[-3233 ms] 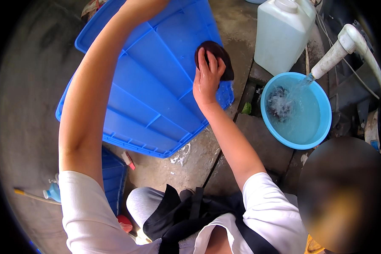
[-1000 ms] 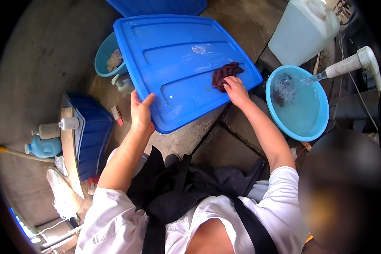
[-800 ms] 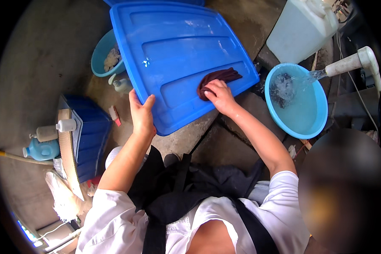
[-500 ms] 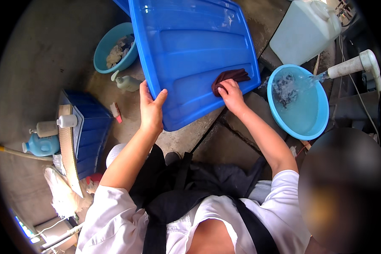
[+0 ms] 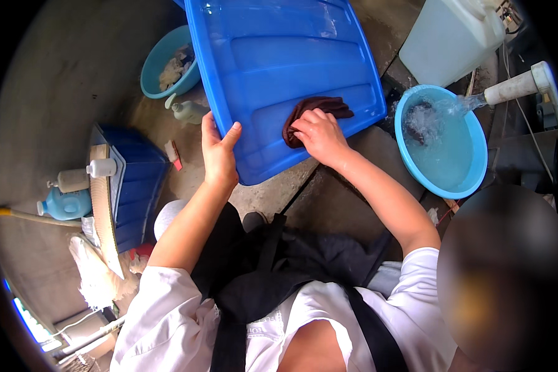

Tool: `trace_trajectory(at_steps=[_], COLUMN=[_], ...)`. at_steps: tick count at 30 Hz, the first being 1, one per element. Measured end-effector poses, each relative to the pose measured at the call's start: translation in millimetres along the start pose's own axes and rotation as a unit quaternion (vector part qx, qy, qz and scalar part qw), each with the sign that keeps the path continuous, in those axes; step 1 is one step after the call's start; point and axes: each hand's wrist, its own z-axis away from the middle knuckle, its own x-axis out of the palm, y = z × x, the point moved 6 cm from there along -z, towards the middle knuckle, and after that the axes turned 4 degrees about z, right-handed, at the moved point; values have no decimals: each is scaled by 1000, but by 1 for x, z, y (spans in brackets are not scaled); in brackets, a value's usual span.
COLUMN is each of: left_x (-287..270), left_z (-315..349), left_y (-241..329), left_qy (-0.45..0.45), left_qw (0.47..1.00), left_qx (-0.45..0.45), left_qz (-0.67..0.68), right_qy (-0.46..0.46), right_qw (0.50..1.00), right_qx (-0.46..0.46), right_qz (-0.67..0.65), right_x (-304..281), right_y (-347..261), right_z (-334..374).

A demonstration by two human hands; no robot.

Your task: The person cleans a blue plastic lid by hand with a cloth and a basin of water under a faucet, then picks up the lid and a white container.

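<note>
A large blue plastic lid (image 5: 273, 68) with raised panels is tilted in front of me. My left hand (image 5: 220, 152) grips its near left edge, thumb on top and fingers hidden beneath. On the lower part of the lid lies a dark brown cloth (image 5: 297, 118), bunched under my right hand (image 5: 321, 137), whose fingers close on it and press it to the surface. Part of the cloth trails off to the right. Wet, shiny patches show near the lid's far end.
Water runs from a white pipe (image 5: 511, 88) into a light-blue basin (image 5: 477, 158) at right, beside a whitish jerrycan (image 5: 446, 46). Left are another basin (image 5: 149, 74) holding rags, a pump bottle (image 5: 189, 113), a brush (image 5: 173, 155) and a blue bin (image 5: 136, 198) with bottles next to it.
My right hand has slid the brown cloth leftward across the lid. My left hand keeps its grip on the edge. The view has shifted slightly.
</note>
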Motion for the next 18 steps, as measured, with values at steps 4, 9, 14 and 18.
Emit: trace_trajectory(at_steps=[4,9,14,18], left_x=[-8,-13,-5,-5], left_z=[2,8,4,0], left_y=[-6,-13,-10,-8], left_qy=[14,16,2,9], left_qw=[1000,1000,1000,999], left_qx=[9,5,-4,7], left_qz=[5,-23,10,40], right_qy=[-47,-91,41,86], right_qw=[977,969,987,944], right_qx=[57,51,23,2], right_qz=[-201,-222,-156,-318], right_x=[22,27,12,12], right_y=[-14,-46,-14,-57], right_z=[-2,-1,5,17])
